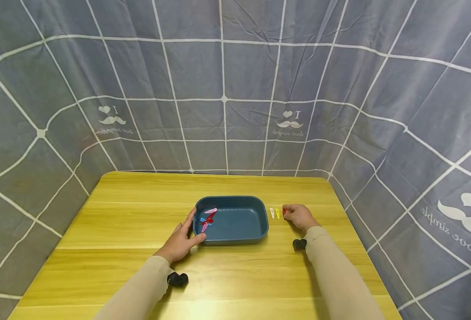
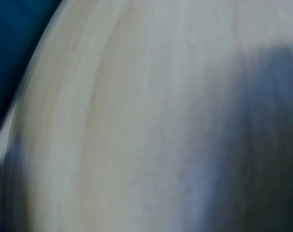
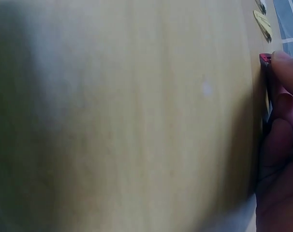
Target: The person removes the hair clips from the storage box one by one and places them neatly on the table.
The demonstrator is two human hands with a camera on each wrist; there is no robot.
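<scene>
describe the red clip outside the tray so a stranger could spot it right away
On the wooden table, look right of the blue tray. Three small clips lie in a row there; the red clip is the farthest from the tray, pinched by the right hand.

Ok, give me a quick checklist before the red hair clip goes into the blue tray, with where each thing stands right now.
1. Right hand has the red clip: ok, fingers curled on it at the table.
2. Grip is firm: cannot tell, the fingers hide most of the clip.
3. Left hand steadies the blue tray: ok, it rests against the tray's left wall.
4. Room in the tray: ok, the clips in the tray lie at its left end, the right part is bare.
5. Path to the tray: not ok, the yellow clip and white clip lie between.
</scene>
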